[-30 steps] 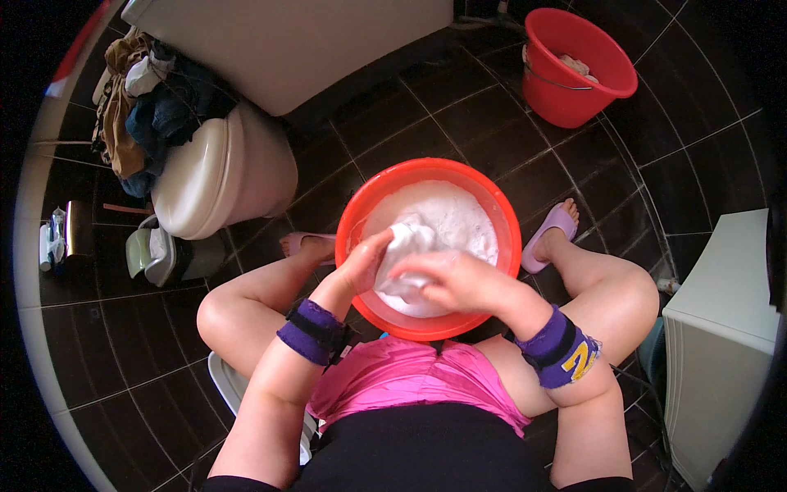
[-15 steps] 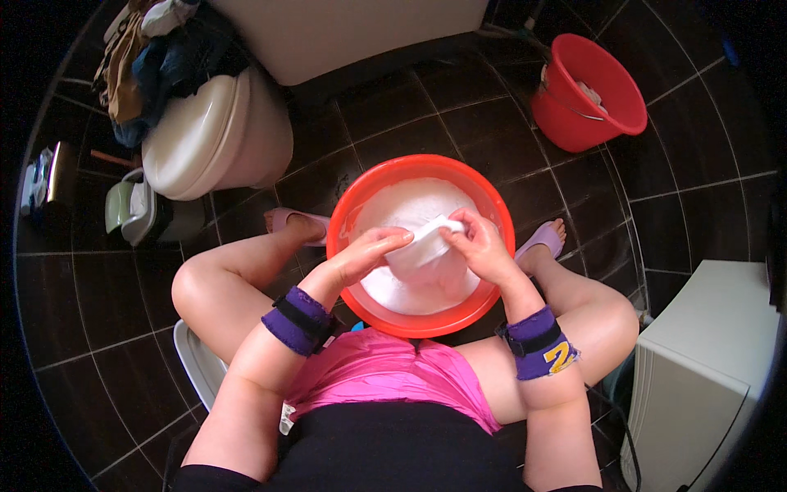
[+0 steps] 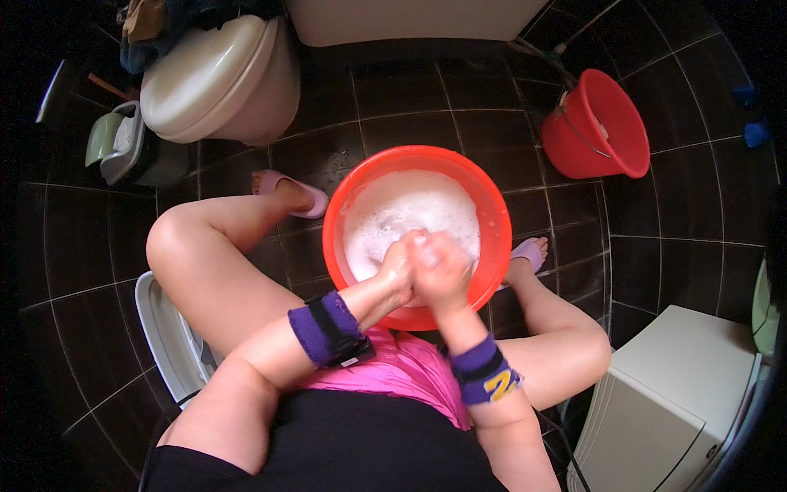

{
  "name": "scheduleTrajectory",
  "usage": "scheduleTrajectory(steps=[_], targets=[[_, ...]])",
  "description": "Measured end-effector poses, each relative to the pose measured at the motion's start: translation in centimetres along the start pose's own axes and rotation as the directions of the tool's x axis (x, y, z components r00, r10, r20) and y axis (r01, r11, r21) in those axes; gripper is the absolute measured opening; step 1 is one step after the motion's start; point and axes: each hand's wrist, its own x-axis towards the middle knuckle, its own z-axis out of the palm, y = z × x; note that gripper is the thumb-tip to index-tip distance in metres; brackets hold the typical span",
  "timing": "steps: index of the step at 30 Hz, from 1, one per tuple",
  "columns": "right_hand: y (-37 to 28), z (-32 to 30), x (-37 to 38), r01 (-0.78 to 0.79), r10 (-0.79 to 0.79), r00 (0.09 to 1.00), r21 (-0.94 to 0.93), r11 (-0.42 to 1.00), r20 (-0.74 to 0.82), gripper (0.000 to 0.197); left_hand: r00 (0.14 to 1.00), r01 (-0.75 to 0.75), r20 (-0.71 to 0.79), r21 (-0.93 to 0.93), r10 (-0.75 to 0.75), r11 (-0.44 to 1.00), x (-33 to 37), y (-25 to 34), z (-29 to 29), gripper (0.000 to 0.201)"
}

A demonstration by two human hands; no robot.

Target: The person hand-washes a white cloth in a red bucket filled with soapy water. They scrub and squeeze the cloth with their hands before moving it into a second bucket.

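Over the near part of a round red-orange basin (image 3: pixel 334 238), my two hands are pressed together with curled fingers. The basin holds water topped with white suds (image 3: pixel 447 197). My left hand (image 3: pixel 400 266) is closed against my right hand (image 3: pixel 443 269), which is smeared by motion. A little of a white cloth (image 3: pixel 420 239) shows between the fingers; most of it is hidden in the grip. Purple bands with black straps are wrapped round both my forearms.
The basin stands on dark floor tiles between my feet in pink slippers. A red bucket (image 3: pixel 566 139) with something pale inside stands far right. A toilet (image 3: pixel 213 82) and a small bin (image 3: pixel 123 164) are far left. A white cabinet (image 3: pixel 664 385) is near right.
The white cloth was spread between my hands; now it is bunched up. My hands have come together and moved nearer to me. The view has shifted a little.
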Motion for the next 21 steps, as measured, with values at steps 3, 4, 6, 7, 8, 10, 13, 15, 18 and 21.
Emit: scheduleTrajectory(steps=[3, 4, 6, 7, 8, 10, 13, 15, 18, 21], targets=[[2.9, -0.2, 2.0, -0.212, 0.221, 0.974, -0.139, 0.967, 0.057, 0.017, 0.996, 0.049, 0.070, 0.140, -0.060, 0.989, -1.1, 0.9, 1.2, 0.023], [2.1, 0.6, 1.1, -0.150, 0.150, 0.988, -0.009, 0.989, 0.019, 0.014, 0.987, 0.062, 0.138, 0.152, -0.083, 0.986, -0.6, 0.9, 0.6, 0.022], [-2.8, 0.3, -0.1, -0.009, 0.007, 0.992, 0.011, 1.000, 0.124, 0.014, 0.981, 0.010, 0.190, 0.124, -0.033, 0.992, 1.9, 0.3, -2.9, 0.022], [-2.8, 0.0, -0.1, 0.053, -0.056, 0.992, 0.028, 0.998, 0.112, 0.013, 0.962, 0.096, 0.257, 0.009, -0.095, 0.995, 2.5, 0.5, -3.4, 0.022], [-2.2, -0.1, 0.0, 0.109, -0.112, 0.989, 0.036, 0.993, 0.094, 0.013, 0.974, 0.085, 0.209, 0.045, -0.092, 0.995, 1.5, 0.5, -1.9, 0.021], [2.5, 0.5, 0.9, -0.109, 0.111, 0.994, 0.090, 0.990, -0.023, 0.008, 0.984, 0.068, 0.162, 0.077, -0.079, 0.995, -0.8, 1.3, 1.1, 0.020], [1.3, -0.5, 1.7, -0.279, 0.278, 0.956, -0.002, 0.960, 0.094, 0.010, 0.981, 0.143, 0.111, 0.120, -0.157, 0.982, -1.2, 1.6, 2.3, 0.025], [-1.2, 1.2, 0.4, -0.003, 0.001, 0.999, 0.062, 0.998, 0.032, 0.017, 0.860, 0.217, 0.483, -0.054, -0.165, 0.975, 2.5, 1.6, -2.5, 0.025], [-1.0, 0.8, 0.4, -0.045, 0.052, 0.992, -0.058, 0.997, 0.111, 0.015, 0.547, 0.396, 0.836, -0.207, -0.049, 0.895, 2.9, 0.9, -2.5, 0.026], [5.3, -1.0, 2.6, -0.379, 0.389, 0.917, -0.105, 0.919, 0.094, 0.014, 0.968, 0.099, 0.222, 0.079, -0.114, 0.992, -2.5, 1.5, 3.6, 0.022]])
